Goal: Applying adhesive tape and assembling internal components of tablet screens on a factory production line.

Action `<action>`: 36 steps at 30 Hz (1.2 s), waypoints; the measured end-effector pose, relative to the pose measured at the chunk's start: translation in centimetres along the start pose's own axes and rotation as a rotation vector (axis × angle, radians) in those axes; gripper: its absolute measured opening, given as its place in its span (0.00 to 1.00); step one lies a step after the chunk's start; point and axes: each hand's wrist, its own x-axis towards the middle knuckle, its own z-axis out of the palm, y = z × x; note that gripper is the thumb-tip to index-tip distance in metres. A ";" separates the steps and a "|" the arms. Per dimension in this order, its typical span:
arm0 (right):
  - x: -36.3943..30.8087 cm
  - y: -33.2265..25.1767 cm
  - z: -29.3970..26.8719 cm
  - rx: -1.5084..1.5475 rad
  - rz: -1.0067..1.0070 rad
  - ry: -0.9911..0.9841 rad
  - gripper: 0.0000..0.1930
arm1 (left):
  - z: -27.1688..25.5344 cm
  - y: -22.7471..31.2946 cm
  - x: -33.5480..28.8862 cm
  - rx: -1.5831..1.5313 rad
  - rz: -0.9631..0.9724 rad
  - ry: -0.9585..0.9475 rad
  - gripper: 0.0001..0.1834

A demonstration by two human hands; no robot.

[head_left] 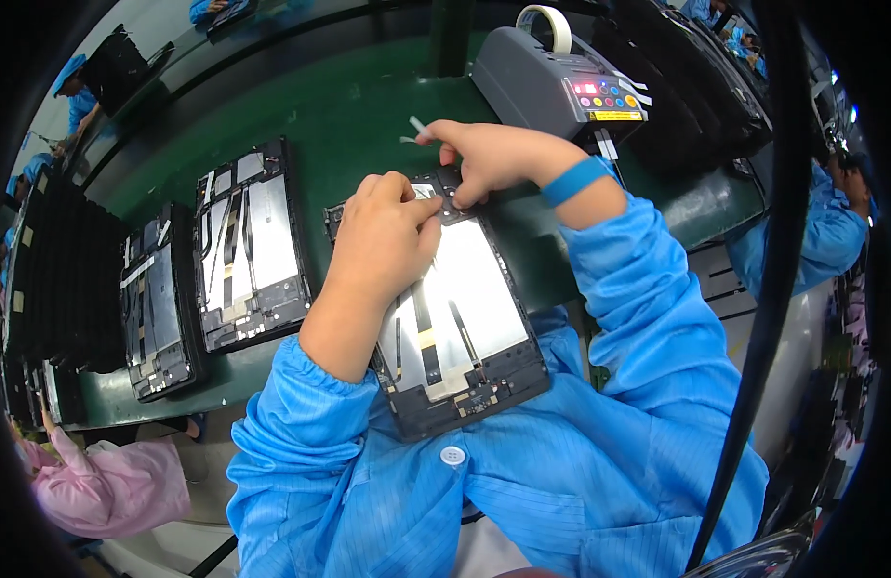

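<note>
A tablet with its back off (482, 289) lies tilted at the table's near edge, its silver plate, ribbon cables and dark circuit boards bare. My left hand (380, 236) bends over its upper end, thumb and forefinger pinched together at the top boards; whatever lies between those fingertips is hidden. Facing it from the right, my right hand (498, 159) has its thumb down on the tablet's top corner. A short whitish strip of tape (418, 125) sticks out at the tip of my right forefinger, raised off the tablet.
Two more opened tablets, one nearer (257, 226) and one further left (156, 299), lie on the green table (368, 106). A grey tape dispenser (532, 82) carries a tape roll. Black stacks stand left (65, 270) and right (686, 87). Other people work around.
</note>
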 end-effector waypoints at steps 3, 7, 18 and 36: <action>-0.9 1.5 1.2 0.142 -0.051 0.080 0.43 | 0.1 -0.1 -0.1 -0.007 0.006 0.000 0.10; -1.6 1.1 2.1 0.213 -0.105 0.176 0.42 | 0.0 -0.2 -0.1 -0.005 -0.005 -0.007 0.09; -2.8 1.3 3.0 0.474 -0.090 0.399 0.25 | -0.4 0.0 0.1 -0.050 0.111 0.117 0.13; -1.3 3.9 5.3 0.515 0.001 0.572 0.20 | 1.5 -0.1 3.7 0.100 0.015 -0.206 0.06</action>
